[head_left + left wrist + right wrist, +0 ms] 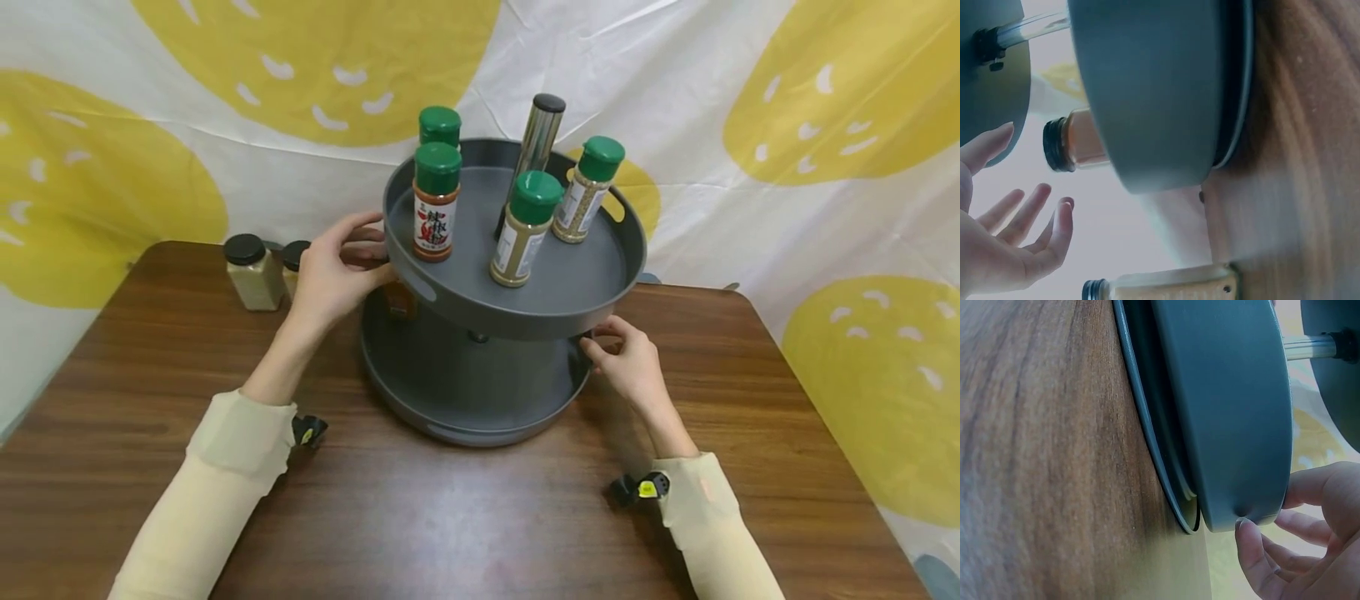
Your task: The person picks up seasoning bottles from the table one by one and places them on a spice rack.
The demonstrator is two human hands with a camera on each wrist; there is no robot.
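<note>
A dark grey two-tier turntable rack stands on the table. On its upper tray point(510, 317) are a red-labelled chilli powder bottle point(435, 218), another green-capped bottle point(439, 125) behind it, and two tan spice bottles point(519, 242) point(581, 200). My left hand point(333, 267) is at the upper tray's left rim, fingers loosely spread; whether the thumb touches the rim I cannot tell. With thumb and fingers, my right hand point(1316, 544) grips the rim of the lower tray point(1235, 425). A black-capped jar with orange-brown contents point(1085, 137) stands in the lower tray, mostly hidden by its wall.
Left of the rack, a square black-lidded jar point(258, 283) stands on the brown wooden table point(465, 517), with a second black-lidded jar point(294, 257) partly behind my left hand. A white cloth with yellow print point(315, 67) hangs behind the table. A metal post point(538, 137) rises through the upper tray.
</note>
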